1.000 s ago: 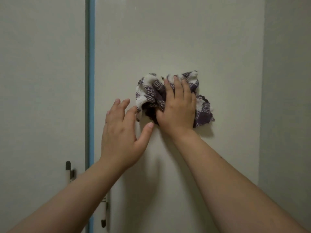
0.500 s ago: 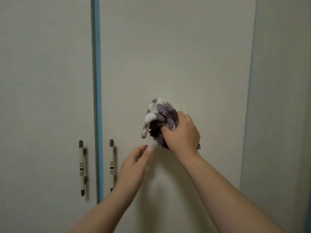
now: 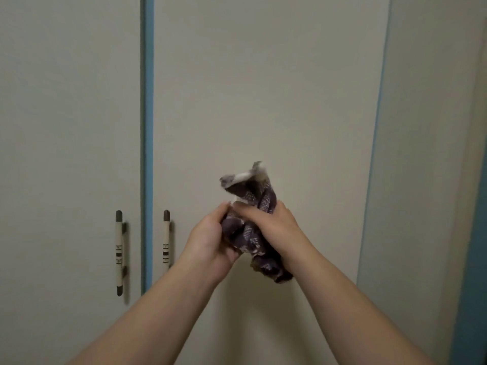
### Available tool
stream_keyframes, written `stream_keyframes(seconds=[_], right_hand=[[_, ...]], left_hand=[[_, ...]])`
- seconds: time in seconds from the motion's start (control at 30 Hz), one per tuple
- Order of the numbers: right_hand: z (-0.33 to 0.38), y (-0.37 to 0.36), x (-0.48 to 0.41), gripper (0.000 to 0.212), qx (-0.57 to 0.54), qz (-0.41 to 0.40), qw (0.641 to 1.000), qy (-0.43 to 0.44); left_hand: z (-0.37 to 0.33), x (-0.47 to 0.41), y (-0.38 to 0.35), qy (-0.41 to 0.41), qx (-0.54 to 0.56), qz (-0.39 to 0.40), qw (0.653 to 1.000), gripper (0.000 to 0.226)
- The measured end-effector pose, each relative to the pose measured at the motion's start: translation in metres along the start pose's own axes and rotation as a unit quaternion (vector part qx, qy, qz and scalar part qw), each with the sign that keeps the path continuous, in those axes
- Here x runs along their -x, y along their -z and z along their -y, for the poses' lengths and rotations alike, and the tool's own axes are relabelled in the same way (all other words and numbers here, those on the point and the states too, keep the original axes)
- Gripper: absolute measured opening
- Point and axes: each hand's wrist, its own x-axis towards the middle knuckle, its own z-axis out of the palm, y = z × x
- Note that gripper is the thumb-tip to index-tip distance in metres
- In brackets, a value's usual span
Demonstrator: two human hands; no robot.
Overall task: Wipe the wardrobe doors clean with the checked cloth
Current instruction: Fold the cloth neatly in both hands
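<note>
The checked cloth [image 3: 250, 206], purple and white, is bunched up in front of the right wardrobe door [image 3: 263, 88], off its surface. My right hand [image 3: 274, 227] grips it from the right. My left hand [image 3: 210, 241] holds its lower part from the left, fingers curled around the fabric. A loose corner of the cloth sticks up above both hands. The left wardrobe door [image 3: 66, 114] is pale and plain.
A blue strip [image 3: 147, 127] runs down between the two doors. Each door has a slim vertical handle: left handle [image 3: 119, 252], right handle [image 3: 166, 238]. A pale side panel [image 3: 421, 154] stands at the right, with a blue edge further right.
The cloth has come off the door, where my right hand was pressing it flat. Both hands dropped lower, and my left hand, flat on the door before, now grips the cloth too.
</note>
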Motion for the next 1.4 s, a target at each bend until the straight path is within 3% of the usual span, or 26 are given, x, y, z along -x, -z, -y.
stream_keyframes(seconds=[0.07,0.17,0.3,0.4,0.5,0.57,0.63,0.7,0.77,0.83,1.0,1.1,1.2,1.3,1.33,1.4], right_hand=[[-0.003,0.007,0.001,0.059,-0.105,0.085,0.991,-0.018],[-0.008,0.022,0.005,0.058,-0.124,0.17,0.976,-0.05],[-0.018,0.036,0.007,0.052,-0.115,0.186,0.973,-0.069],[-0.025,0.037,0.007,0.044,-0.226,0.203,0.947,-0.102],[-0.033,0.039,0.007,0.027,-0.329,0.171,0.92,-0.127],[-0.037,0.044,0.009,0.033,-0.345,0.168,0.917,-0.105],[-0.039,0.051,0.01,0.055,-0.35,0.195,0.914,-0.069],[-0.039,0.057,0.011,0.071,-0.347,0.225,0.91,-0.038],[-0.035,0.058,0.013,0.071,-0.344,0.233,0.909,-0.02],[-0.027,0.056,0.014,0.055,-0.367,0.222,0.903,-0.006],[-0.003,0.047,0.012,0.032,-0.391,0.16,0.906,0.022],[0.003,0.047,0.01,0.03,-0.398,0.147,0.906,0.012],[0.0,0.052,0.008,0.018,-0.357,0.132,0.924,-0.039],[-0.008,0.059,0.006,0.011,-0.202,0.092,0.968,-0.116],[-0.011,0.061,0.004,0.008,-0.137,0.085,0.978,-0.133],[-0.015,0.065,0.002,0.007,-0.032,0.086,0.985,-0.148]], left_hand=[[-0.006,0.001,-0.005,0.037,0.021,-0.019,0.999,0.031],[-0.018,0.004,-0.008,0.085,0.024,-0.021,0.996,0.021],[-0.029,0.001,-0.007,0.135,0.034,-0.015,0.99,0.025],[-0.029,0.0,-0.008,0.137,0.025,0.001,0.99,0.021],[-0.031,0.001,-0.01,0.127,0.035,0.031,0.991,0.029],[-0.033,0.002,-0.011,0.101,0.056,0.038,0.993,0.045],[-0.034,0.004,-0.009,0.072,0.111,0.039,0.99,0.063],[-0.034,0.0,0.0,0.073,0.133,0.021,0.988,0.061],[-0.033,-0.003,0.006,0.074,0.098,0.01,0.992,0.048],[-0.03,0.0,0.009,0.083,0.045,0.024,0.995,0.051],[-0.015,0.022,0.004,0.104,-0.201,0.077,0.971,0.032],[-0.012,0.023,0.006,0.056,-0.292,0.058,0.953,0.044],[-0.021,0.017,0.006,-0.002,-0.316,-0.019,0.948,0.06],[-0.031,0.013,0.009,-0.059,-0.369,-0.082,0.924,0.092],[-0.031,0.011,0.01,-0.07,-0.389,-0.086,0.914,0.088],[-0.029,0.012,0.011,-0.066,-0.406,-0.067,0.909,0.058]])
